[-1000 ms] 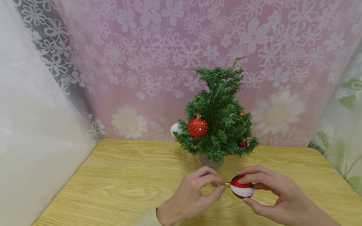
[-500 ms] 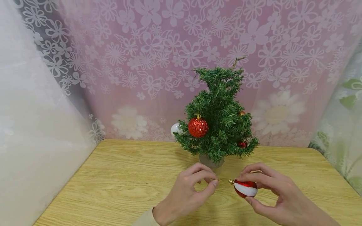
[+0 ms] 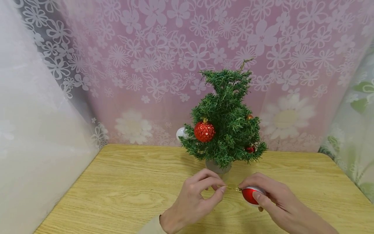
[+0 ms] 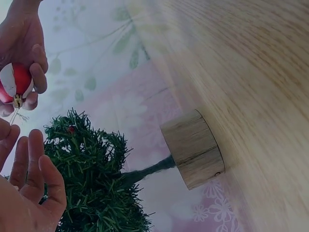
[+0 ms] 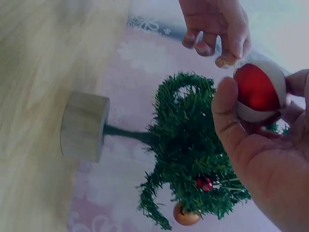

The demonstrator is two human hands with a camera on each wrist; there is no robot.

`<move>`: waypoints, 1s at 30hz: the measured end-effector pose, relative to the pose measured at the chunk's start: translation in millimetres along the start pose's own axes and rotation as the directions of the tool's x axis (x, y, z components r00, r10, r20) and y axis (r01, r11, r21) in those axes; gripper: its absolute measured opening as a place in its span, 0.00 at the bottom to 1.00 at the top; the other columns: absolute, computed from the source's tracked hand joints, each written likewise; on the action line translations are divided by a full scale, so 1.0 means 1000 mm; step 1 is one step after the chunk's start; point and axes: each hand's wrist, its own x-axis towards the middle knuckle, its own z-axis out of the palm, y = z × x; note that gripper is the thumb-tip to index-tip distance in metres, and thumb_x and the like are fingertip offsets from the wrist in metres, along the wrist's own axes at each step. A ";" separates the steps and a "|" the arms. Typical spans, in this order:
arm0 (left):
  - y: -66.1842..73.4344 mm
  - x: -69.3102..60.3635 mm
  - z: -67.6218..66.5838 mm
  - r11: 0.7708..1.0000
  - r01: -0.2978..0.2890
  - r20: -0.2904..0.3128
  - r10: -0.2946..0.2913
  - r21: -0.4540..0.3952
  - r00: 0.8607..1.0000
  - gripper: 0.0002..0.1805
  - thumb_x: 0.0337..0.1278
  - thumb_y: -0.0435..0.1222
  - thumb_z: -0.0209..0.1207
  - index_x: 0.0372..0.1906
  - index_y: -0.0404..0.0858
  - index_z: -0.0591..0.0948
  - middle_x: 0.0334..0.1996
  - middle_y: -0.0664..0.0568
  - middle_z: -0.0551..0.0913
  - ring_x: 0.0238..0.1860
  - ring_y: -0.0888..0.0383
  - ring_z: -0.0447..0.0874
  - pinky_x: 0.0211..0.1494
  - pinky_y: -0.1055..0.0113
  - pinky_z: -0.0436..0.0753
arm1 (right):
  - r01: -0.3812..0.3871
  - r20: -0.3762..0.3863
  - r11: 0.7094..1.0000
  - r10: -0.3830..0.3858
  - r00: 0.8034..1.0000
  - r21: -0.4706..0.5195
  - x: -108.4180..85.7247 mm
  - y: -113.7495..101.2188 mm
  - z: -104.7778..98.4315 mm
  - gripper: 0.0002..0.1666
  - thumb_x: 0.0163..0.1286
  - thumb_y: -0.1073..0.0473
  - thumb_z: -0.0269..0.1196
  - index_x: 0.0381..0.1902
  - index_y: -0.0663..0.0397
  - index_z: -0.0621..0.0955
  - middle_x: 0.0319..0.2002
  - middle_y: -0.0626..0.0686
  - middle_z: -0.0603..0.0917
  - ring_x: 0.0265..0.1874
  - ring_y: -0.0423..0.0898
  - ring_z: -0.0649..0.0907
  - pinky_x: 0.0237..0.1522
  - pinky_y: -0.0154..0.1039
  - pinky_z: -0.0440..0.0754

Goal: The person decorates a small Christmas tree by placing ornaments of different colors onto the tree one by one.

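Note:
A red and white bauble (image 3: 250, 196) with a gold cap is gripped between the thumb and fingers of my right hand (image 3: 277, 198), a little above the table in the head view. From its cap a thin gold string (image 3: 230, 187) runs left to my left hand (image 3: 194, 201), whose thumb and index fingertip pinch the end. In the left wrist view the bauble (image 4: 17, 83) shows its white stripe and gold cap, and my left hand's other fingers are spread apart. Behind both hands stands a small green artificial Christmas tree (image 3: 226, 120).
The tree has a round wooden base (image 4: 193, 150). On its branches hang a red textured bauble (image 3: 204, 131), a white bauble (image 3: 180, 133), an orange one (image 5: 186, 214) and a small dark red one (image 3: 250, 149). A floral curtain (image 3: 163, 65) rises behind the wood-grain table (image 3: 122, 182).
My right hand has turned the bauble, so its red side now faces up and the thumb lies across it. My left hand shifted slightly left, and the string now spans the gap between the hands.

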 end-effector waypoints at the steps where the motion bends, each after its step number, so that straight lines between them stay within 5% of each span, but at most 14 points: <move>1: 0.000 0.000 0.000 1.000 -0.001 0.000 0.001 -0.005 1.000 0.05 0.66 0.32 0.63 0.38 0.46 0.87 0.40 0.59 0.83 0.36 0.73 0.83 0.43 0.85 0.79 | -0.027 -0.012 1.000 0.028 1.000 0.013 0.000 0.000 0.002 0.26 0.76 0.75 0.48 0.58 0.41 0.78 0.48 0.44 0.83 0.31 0.35 0.80 0.22 0.32 0.79; 6: 0.001 0.000 0.003 1.000 -0.005 0.002 0.005 -0.003 1.000 0.05 0.66 0.32 0.64 0.37 0.46 0.87 0.39 0.59 0.83 0.36 0.73 0.82 0.43 0.86 0.79 | -0.101 -0.114 0.993 0.093 0.989 -0.061 0.003 0.000 0.013 0.18 0.74 0.71 0.58 0.46 0.37 0.78 0.34 0.39 0.81 0.23 0.32 0.76 0.21 0.30 0.74; 11: 0.002 -0.001 0.004 1.000 -0.009 0.003 0.009 0.009 1.000 0.05 0.66 0.32 0.63 0.37 0.46 0.87 0.39 0.59 0.83 0.36 0.73 0.82 0.43 0.86 0.79 | -0.016 -0.178 0.993 -0.005 0.984 -0.118 0.007 -0.001 0.019 0.16 0.67 0.70 0.67 0.40 0.42 0.77 0.31 0.39 0.79 0.21 0.28 0.73 0.20 0.25 0.72; 18: 0.004 -0.003 0.004 1.000 0.006 0.013 -0.006 0.002 1.000 0.05 0.67 0.33 0.63 0.37 0.45 0.86 0.41 0.59 0.83 0.35 0.73 0.82 0.42 0.87 0.79 | 0.102 -0.195 0.978 -0.138 0.971 -0.185 0.011 0.000 0.023 0.26 0.53 0.76 0.74 0.38 0.42 0.78 0.30 0.39 0.80 0.23 0.26 0.74 0.23 0.19 0.72; 30: 0.005 0.002 0.004 1.000 0.001 -0.009 -0.001 0.000 1.000 0.04 0.69 0.35 0.62 0.38 0.46 0.85 0.41 0.59 0.83 0.36 0.73 0.82 0.42 0.86 0.78 | 0.204 -0.188 0.948 -0.253 0.949 -0.245 0.015 0.003 0.025 0.22 0.60 0.74 0.70 0.43 0.42 0.81 0.33 0.39 0.81 0.25 0.26 0.74 0.26 0.18 0.71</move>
